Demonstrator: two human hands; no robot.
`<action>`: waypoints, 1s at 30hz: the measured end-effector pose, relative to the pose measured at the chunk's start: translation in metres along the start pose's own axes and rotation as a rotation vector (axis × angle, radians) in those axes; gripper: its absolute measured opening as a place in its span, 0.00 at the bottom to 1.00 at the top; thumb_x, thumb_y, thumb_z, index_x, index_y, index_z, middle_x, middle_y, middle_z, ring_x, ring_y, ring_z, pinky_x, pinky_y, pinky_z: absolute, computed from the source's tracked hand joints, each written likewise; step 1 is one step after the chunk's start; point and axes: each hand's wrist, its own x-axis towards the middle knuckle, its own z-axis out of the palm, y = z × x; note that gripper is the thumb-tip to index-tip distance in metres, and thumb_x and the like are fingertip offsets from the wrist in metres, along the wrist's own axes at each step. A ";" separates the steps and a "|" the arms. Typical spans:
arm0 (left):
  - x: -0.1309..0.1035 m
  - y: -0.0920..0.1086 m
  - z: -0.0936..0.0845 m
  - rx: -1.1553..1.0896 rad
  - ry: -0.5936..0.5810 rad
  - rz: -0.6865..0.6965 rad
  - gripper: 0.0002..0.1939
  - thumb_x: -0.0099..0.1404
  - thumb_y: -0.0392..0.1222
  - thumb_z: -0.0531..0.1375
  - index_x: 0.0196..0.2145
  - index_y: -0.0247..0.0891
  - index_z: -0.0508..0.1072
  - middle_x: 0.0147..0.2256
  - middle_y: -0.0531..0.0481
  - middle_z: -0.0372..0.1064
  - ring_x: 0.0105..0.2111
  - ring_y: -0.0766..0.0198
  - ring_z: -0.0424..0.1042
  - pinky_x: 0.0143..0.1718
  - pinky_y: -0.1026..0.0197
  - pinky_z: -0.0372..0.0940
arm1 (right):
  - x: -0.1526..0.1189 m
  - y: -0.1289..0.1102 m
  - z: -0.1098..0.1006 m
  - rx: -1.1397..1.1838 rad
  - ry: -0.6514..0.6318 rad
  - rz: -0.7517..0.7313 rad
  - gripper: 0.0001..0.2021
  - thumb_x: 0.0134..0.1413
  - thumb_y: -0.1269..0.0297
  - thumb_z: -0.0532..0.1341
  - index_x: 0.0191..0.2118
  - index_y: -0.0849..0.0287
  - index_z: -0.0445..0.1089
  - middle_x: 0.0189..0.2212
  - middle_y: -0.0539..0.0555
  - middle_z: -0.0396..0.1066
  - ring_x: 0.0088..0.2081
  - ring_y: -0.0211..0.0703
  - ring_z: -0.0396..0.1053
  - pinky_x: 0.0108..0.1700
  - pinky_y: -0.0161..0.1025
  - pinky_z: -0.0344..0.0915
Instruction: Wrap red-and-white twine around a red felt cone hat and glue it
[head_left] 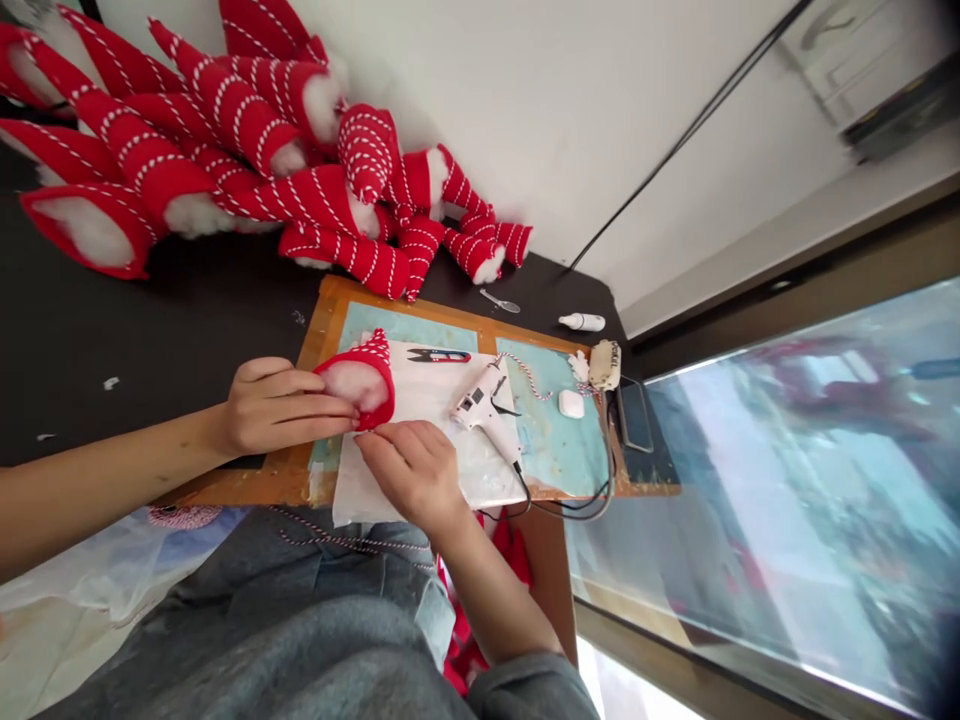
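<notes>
A red felt cone hat (384,385) with white stuffing in its opening lies over the white sheet, its striped tip pointing away from me. My left hand (281,405) is closed on the hat's left side, fingers across the stuffing. At the near rim, my right hand (412,465) pinches the red edge between thumb and finger. Right of the hat, a white glue gun (484,410) rests on the sheet. Thread snips (439,356) with red and blue handles lie just beyond. A red-and-white cord (529,372) curls past the glue gun.
Many stuffed red cones (225,110) with white cord pile up at the back left. To the right are a white bottle (583,322), a small white case (571,404), a power strip (604,365) and a phone (635,415). A clear-handled brush-like tool (501,301) lies behind the board.
</notes>
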 end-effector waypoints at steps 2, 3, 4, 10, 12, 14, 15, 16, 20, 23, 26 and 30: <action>0.005 0.001 -0.003 0.006 -0.023 -0.002 0.15 0.80 0.33 0.57 0.49 0.50 0.81 0.35 0.66 0.86 0.39 0.68 0.78 0.36 0.59 0.63 | 0.000 0.001 -0.008 0.040 0.054 0.019 0.09 0.74 0.72 0.60 0.47 0.54 0.77 0.40 0.53 0.83 0.39 0.42 0.78 0.45 0.39 0.74; 0.008 0.002 -0.005 0.002 -0.032 0.025 0.14 0.80 0.32 0.58 0.49 0.49 0.82 0.35 0.66 0.86 0.39 0.68 0.78 0.36 0.59 0.63 | -0.001 0.001 -0.012 0.064 0.065 0.021 0.09 0.74 0.72 0.60 0.49 0.54 0.77 0.40 0.53 0.83 0.40 0.43 0.79 0.45 0.39 0.75; 0.009 0.003 -0.006 -0.002 -0.038 0.054 0.15 0.79 0.32 0.58 0.49 0.50 0.82 0.35 0.66 0.86 0.38 0.69 0.78 0.35 0.59 0.62 | -0.002 0.002 -0.015 0.085 0.070 0.020 0.10 0.74 0.73 0.59 0.49 0.54 0.76 0.40 0.53 0.83 0.40 0.44 0.79 0.46 0.40 0.75; 0.007 0.010 -0.001 -0.006 -0.047 -0.049 0.17 0.78 0.33 0.59 0.49 0.58 0.80 0.34 0.69 0.85 0.38 0.67 0.79 0.39 0.57 0.63 | -0.005 0.005 -0.020 0.122 0.024 -0.014 0.12 0.73 0.76 0.58 0.50 0.54 0.76 0.43 0.55 0.83 0.44 0.44 0.81 0.50 0.41 0.77; 0.010 0.007 0.002 0.004 0.012 0.084 0.16 0.77 0.31 0.59 0.46 0.55 0.81 0.35 0.68 0.85 0.35 0.67 0.78 0.36 0.57 0.62 | -0.003 0.006 -0.022 0.140 -0.075 0.006 0.13 0.75 0.74 0.56 0.50 0.50 0.76 0.46 0.53 0.84 0.48 0.44 0.81 0.53 0.42 0.77; 0.017 0.003 0.003 0.013 0.046 0.188 0.15 0.76 0.31 0.60 0.43 0.52 0.81 0.36 0.67 0.86 0.33 0.67 0.77 0.32 0.58 0.61 | 0.001 0.008 -0.026 0.134 -0.133 -0.003 0.14 0.76 0.72 0.55 0.49 0.47 0.77 0.47 0.52 0.84 0.50 0.44 0.80 0.55 0.43 0.77; 0.020 0.002 0.002 0.015 0.045 0.206 0.15 0.76 0.30 0.60 0.42 0.51 0.81 0.36 0.67 0.85 0.33 0.68 0.77 0.32 0.59 0.61 | 0.004 0.009 -0.028 0.123 -0.134 -0.026 0.14 0.77 0.71 0.55 0.49 0.47 0.77 0.47 0.52 0.84 0.50 0.44 0.80 0.56 0.43 0.77; 0.024 0.001 0.002 0.018 0.039 0.208 0.14 0.76 0.31 0.60 0.41 0.51 0.81 0.36 0.67 0.85 0.33 0.68 0.77 0.31 0.59 0.61 | 0.008 0.010 -0.029 0.110 -0.113 -0.060 0.13 0.77 0.71 0.56 0.49 0.48 0.76 0.47 0.52 0.84 0.50 0.45 0.80 0.56 0.43 0.77; 0.027 0.003 0.003 0.024 0.046 0.221 0.10 0.76 0.36 0.64 0.39 0.52 0.80 0.34 0.68 0.85 0.34 0.70 0.78 0.33 0.61 0.63 | 0.019 0.016 -0.030 0.076 0.018 -0.180 0.09 0.76 0.73 0.58 0.51 0.57 0.75 0.44 0.56 0.85 0.48 0.46 0.81 0.55 0.42 0.77; 0.019 0.005 0.007 0.013 0.041 0.197 0.09 0.77 0.38 0.63 0.42 0.53 0.81 0.36 0.67 0.85 0.34 0.71 0.78 0.38 0.61 0.64 | 0.022 0.019 -0.026 0.100 0.007 -0.133 0.10 0.77 0.73 0.55 0.53 0.58 0.73 0.42 0.56 0.84 0.44 0.45 0.81 0.49 0.41 0.77; 0.012 0.004 0.011 -0.014 0.013 0.172 0.10 0.78 0.37 0.63 0.45 0.54 0.82 0.38 0.68 0.85 0.35 0.72 0.77 0.41 0.62 0.63 | 0.021 0.022 -0.021 0.093 -0.029 -0.049 0.10 0.78 0.69 0.55 0.53 0.54 0.73 0.40 0.53 0.84 0.38 0.45 0.80 0.43 0.41 0.75; 0.008 0.008 0.012 -0.089 0.015 0.110 0.11 0.77 0.36 0.64 0.45 0.55 0.83 0.39 0.69 0.86 0.36 0.73 0.77 0.42 0.63 0.62 | 0.020 0.025 -0.017 0.091 -0.087 0.029 0.07 0.76 0.67 0.58 0.51 0.51 0.74 0.38 0.52 0.84 0.37 0.46 0.80 0.41 0.41 0.73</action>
